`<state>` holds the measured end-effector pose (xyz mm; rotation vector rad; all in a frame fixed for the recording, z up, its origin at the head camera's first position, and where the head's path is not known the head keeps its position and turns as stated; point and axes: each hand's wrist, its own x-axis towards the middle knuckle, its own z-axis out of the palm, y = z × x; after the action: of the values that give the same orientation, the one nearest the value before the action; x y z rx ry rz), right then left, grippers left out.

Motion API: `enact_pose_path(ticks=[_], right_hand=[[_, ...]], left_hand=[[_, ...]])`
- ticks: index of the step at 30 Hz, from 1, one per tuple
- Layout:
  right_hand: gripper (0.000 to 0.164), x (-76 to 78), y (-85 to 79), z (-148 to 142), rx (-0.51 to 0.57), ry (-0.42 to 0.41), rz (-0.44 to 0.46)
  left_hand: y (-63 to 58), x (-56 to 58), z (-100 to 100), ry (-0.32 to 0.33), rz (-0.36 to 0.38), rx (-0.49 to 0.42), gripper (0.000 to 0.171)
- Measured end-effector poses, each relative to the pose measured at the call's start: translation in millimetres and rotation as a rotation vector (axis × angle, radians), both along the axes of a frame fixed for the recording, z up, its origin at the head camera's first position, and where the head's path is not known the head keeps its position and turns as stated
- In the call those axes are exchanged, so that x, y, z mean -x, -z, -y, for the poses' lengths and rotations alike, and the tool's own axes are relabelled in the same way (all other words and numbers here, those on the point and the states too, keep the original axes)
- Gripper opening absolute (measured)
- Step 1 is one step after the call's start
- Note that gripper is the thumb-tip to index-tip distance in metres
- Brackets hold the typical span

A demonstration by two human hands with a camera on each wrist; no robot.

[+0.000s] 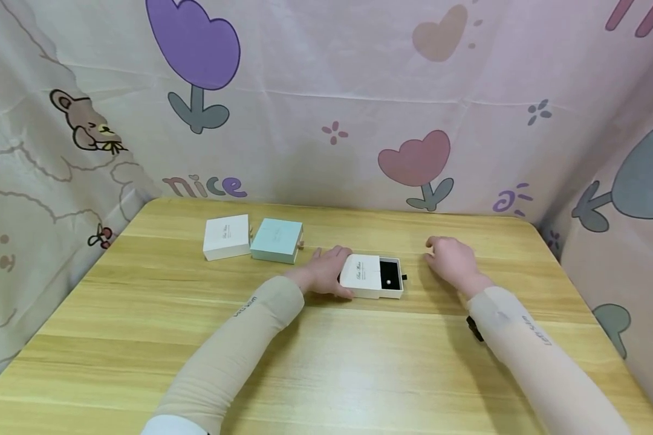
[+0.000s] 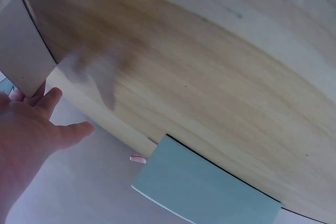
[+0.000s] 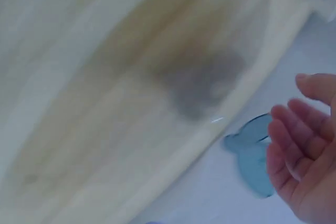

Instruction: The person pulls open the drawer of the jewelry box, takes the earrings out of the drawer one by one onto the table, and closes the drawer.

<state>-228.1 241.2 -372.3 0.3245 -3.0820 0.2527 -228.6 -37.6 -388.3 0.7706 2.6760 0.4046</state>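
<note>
A white drawer-style jewellery box (image 1: 361,275) lies on the table with its tray (image 1: 393,292) slid partly out to the right. The tray has a black lining (image 1: 389,270), with a small shiny pale bead on it and a short black tab on its end. My left hand (image 1: 328,270) grips the sleeve's left end, fingers at the far side and thumb at the near side. The left wrist view shows that hand against the box's edge. To the right of the tray, my right hand (image 1: 453,261) hovers near the table, fingers loosely curled, holding nothing.
Two more boxes stand at the back left, one white (image 1: 227,237) and one light teal (image 1: 277,240), side by side. A patterned curtain (image 1: 326,78) hangs behind and beside the wooden table (image 1: 348,362).
</note>
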Motion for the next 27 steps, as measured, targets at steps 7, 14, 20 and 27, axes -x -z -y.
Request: enact_pose_path(ticks=[7, 14, 20, 27], right_hand=[[0.017, -21.6, -11.2, 45, 0.021, -0.261, -0.060], [0.004, -33.4, -3.8, 65, -0.086, -0.415, -0.020], [0.005, -33.4, -1.9, 69, -0.102, -0.402, -0.017], [0.007, -32.6, -2.6, 73, -0.127, -0.378, 0.008]], left_hand=[[-1.3, -0.1, 1, 0.000, -0.005, 0.002, 0.097], [-1.8, 0.0, 0, -0.004, 0.003, 0.000, 0.097], [-1.0, 0.3, 1, 0.000, -0.003, 0.008, 0.098], [-1.7, -0.6, 0, -0.001, -0.004, -0.004, 0.097]])
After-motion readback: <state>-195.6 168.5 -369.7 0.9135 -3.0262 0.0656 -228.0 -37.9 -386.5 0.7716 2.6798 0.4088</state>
